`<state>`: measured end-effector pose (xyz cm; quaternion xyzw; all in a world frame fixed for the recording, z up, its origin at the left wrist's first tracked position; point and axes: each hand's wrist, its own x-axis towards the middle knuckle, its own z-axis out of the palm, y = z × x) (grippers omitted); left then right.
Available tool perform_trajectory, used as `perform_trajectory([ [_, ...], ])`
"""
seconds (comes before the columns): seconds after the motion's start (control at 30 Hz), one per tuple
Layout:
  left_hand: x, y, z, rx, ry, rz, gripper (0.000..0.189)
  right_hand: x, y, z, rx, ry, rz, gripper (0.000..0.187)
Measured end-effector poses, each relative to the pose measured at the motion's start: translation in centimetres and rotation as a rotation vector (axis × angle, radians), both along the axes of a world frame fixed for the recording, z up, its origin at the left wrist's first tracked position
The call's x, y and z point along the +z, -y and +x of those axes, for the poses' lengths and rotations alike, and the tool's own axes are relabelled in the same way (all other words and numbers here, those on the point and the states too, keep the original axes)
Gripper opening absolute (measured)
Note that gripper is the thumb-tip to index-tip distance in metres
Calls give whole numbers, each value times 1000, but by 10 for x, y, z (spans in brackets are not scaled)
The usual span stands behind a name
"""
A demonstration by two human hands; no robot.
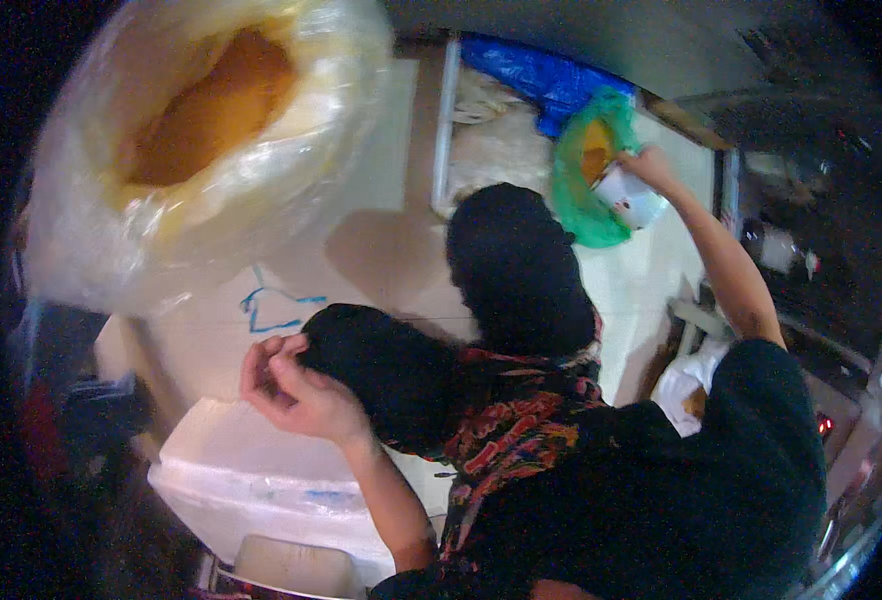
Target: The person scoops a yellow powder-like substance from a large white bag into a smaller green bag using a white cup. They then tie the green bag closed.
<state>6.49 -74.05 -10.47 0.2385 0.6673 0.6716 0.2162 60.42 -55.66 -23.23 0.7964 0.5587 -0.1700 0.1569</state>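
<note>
My right hand [647, 169] grips a white cup [630, 201] with a small print on its side. The cup is held at the mouth of a green plastic bag [587, 221], which has an orange-brown substance [597, 154] inside. My left hand [302, 394] is raised in front of my black-clad knee [381, 371], its fingers loosely curled with nothing seen in them. At the upper left, near the camera, is a large clear plastic bag [328, 142]. Its mouth is open on more orange-brown contents [215, 112], too blurred to name.
A white foam box [261, 450] stands below my left hand, with a pale block-shaped container [294, 564] beside it. Blue strap [272, 328] lies on the pale surface. Blue plastic sheeting [538, 71] and clear plastic [497, 150] are at the back. A white bag [685, 382] sits at right.
</note>
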Motion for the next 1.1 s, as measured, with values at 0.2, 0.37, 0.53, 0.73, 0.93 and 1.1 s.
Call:
perform_trajectory([
  [0.2, 4, 3, -4, -83, -58, -13, 23, 11, 18, 17, -128, -216, 0, 55],
  [0.37, 8, -2, -9, -95, -36, 47, 22, 17, 24, 39, -45, 61, 127, 58],
  [0.53, 7, 5, -3, -65, -68, -18, 23, 71, 31, 12, -380, -265, 66, 60],
  [0.73, 4, 2, 2, -100, 21, 19, 23, 190, 18, -25, -695, -868, 558, 47],
  [0.93, 8, 2, -1, -154, 66, -1, 27, 314, -25, -184, -333, -1453, 692, 46],
  [1.1, 8, 6, -2, -134, 108, 56, 26, 339, -66, -324, 612, -1069, 758, 28],
])
